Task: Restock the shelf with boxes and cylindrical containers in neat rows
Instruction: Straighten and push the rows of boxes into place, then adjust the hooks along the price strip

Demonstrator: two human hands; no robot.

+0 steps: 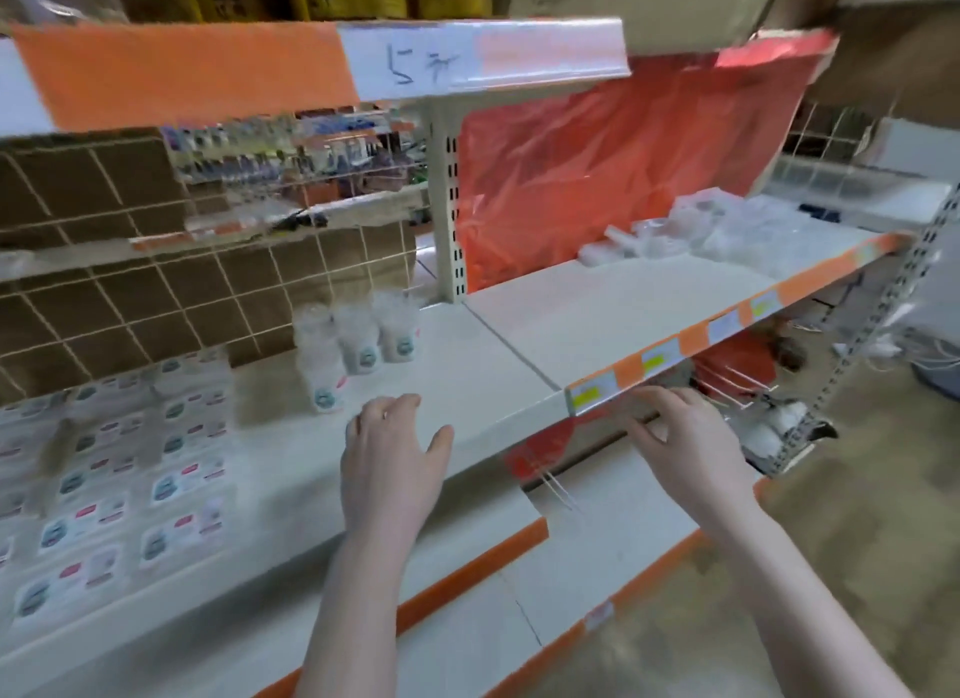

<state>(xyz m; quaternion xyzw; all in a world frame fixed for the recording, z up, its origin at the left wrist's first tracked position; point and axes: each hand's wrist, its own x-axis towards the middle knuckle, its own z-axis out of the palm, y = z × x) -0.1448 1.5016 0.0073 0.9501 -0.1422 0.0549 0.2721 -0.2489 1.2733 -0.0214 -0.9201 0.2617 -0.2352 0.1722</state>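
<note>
Both hands were empty, fingers loose: left hand [390, 453] over the shelf [519, 344], right hand [685, 440] at its edge. Cups [358, 346] stood just beyond the left. Between placements; next, fetching stock.

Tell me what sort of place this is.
Most likely a shop aisle or its stockroom. Metal shelves carry price labels along the front edge, a handwritten sign hangs above, and small white containers stand in a short row beside stacked boxes.
</note>
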